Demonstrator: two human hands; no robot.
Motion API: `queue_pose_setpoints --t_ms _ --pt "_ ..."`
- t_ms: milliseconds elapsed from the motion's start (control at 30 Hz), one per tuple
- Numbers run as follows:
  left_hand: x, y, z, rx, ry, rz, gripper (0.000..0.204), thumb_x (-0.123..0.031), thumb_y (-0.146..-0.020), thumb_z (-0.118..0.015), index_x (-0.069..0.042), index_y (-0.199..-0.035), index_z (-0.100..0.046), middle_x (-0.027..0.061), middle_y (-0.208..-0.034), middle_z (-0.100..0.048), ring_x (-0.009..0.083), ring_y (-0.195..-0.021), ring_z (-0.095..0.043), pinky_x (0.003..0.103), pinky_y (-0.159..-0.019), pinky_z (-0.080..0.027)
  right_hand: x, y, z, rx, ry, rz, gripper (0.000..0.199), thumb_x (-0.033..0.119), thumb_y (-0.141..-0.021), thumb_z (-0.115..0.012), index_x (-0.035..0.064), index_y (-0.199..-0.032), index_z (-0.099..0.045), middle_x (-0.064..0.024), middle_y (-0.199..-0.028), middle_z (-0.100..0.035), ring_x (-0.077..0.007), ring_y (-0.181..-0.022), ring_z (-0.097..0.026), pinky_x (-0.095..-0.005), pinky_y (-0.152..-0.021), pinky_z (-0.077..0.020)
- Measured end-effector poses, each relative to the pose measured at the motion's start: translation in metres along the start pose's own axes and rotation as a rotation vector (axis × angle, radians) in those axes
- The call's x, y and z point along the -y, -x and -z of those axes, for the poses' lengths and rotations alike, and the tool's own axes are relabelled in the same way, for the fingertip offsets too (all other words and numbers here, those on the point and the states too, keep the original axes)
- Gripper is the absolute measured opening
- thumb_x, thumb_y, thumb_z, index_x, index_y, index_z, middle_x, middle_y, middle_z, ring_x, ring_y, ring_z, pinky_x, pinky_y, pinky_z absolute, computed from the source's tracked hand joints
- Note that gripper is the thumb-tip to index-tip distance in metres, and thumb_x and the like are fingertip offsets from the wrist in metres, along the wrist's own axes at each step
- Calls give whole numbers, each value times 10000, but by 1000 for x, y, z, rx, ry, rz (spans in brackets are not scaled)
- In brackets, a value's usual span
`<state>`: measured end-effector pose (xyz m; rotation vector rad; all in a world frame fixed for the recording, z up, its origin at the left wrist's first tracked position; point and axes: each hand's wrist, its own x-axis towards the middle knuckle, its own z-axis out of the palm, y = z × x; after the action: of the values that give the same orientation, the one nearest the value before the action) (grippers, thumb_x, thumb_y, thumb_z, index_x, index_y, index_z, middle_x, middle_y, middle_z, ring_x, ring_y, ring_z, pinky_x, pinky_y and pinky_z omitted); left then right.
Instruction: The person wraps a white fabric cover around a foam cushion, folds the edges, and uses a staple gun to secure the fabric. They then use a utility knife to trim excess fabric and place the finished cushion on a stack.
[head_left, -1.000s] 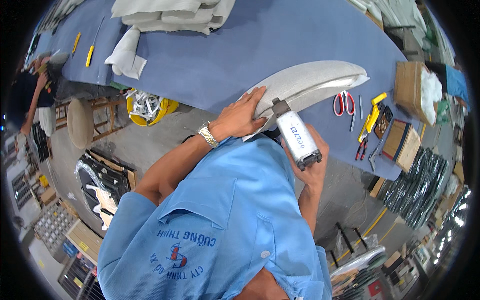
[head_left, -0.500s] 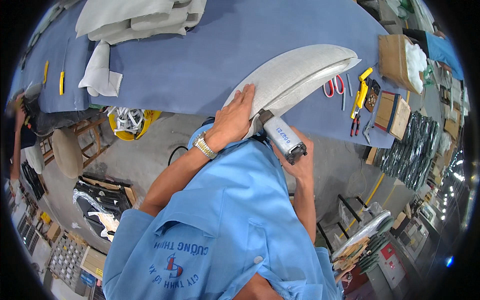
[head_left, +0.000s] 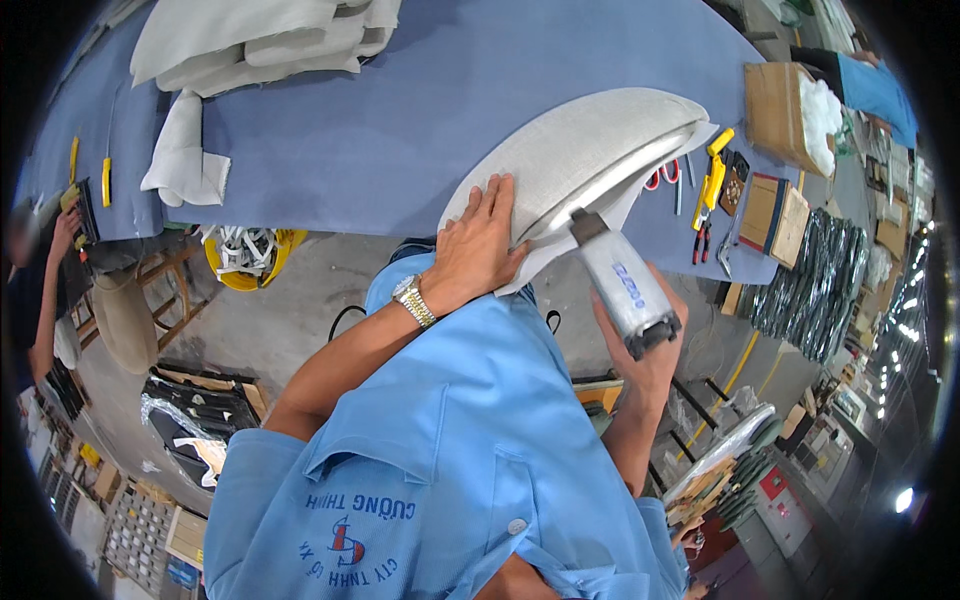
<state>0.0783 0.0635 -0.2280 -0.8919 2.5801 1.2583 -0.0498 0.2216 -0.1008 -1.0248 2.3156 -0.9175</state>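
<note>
Table (head_left: pixel 330 150): one, blue, before you.
Shirt (head_left: pixel 420 460): yours, light blue, with dark-blue lettering (head_left: pixel 360 507) and one emblem (head_left: pixel 346 542).
Pad (head_left: pixel 560 155): one, grey, curved, over the table's near edge.
Power tool (head_left: pixel 620 280): one, silver (blue digits along its body).
Right grip (head_left: pixel 652 352): wrapped around your power tool.
Left grip (head_left: pixel 475 250): flat on your pad, fingers extended.

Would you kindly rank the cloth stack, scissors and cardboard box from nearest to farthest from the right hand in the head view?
1. Scissors, beyond the right hand.
2. Cardboard box, upper right.
3. Cloth stack, upper left.
</note>
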Motion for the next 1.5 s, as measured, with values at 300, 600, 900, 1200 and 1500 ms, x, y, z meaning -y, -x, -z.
queue_pose_setpoints --t_ms 300,600,900,1200,1500 --pt "6 -4 10 14 53 14 896 -361 -919 -704 -42 -1615 -239 339 -1559 -407 505 -1404 -463 597 -1016 -518 -38 20 -34 67 91 -154 389 78 -697 -784 3 -1069 -696 -203 -956 -735 -401 -892 -730 -404 -782 -563" --pt "7 -8 24 97 120 40 874 -298 -921 -712 11 -1599 -256 289 -1622 -347 467 -1468 -398 558 -1085 -487 -43 19 -53 -17 -129 -58 347 98 -770 -820 -19 -1080 -718 -158 -930 -755 -252 -836 -749 -339 -740 -561" --pt "2 -5 29 131 60 58 903 -191 -883 -742 34 -1590 -227 305 -1613 -346 476 -1468 -387 573 -1075 -487 -41 0 -61 19 -133 109 332 114 -732 -834 0 -1020 -715 -138 -882 -738 -272 -779 -745 -346 -686 -551" --pt "2 1 20 102 69 27 939 -94 -830 -755 55 -1584 -214 300 -1628 -324 472 -1470 -392 603 -1066 -484 -38 -4 -53 117 -44 114 280 104 -747 -811 20 -988 -697 -144 -861 -721 -297 -762 -731 -353 -681 -544" --pt "8 2 2 -38 141 -27 1000 -45 -807 -766 -47 -1626 -191 262 -1635 -337 457 -1490 -358 513 -1131 -450 -41 -3 -58 140 -58 12 255 67 -783 -793 1 -1012 -702 -126 -866 -736 -194 -753 -711 -307 -705 -536"
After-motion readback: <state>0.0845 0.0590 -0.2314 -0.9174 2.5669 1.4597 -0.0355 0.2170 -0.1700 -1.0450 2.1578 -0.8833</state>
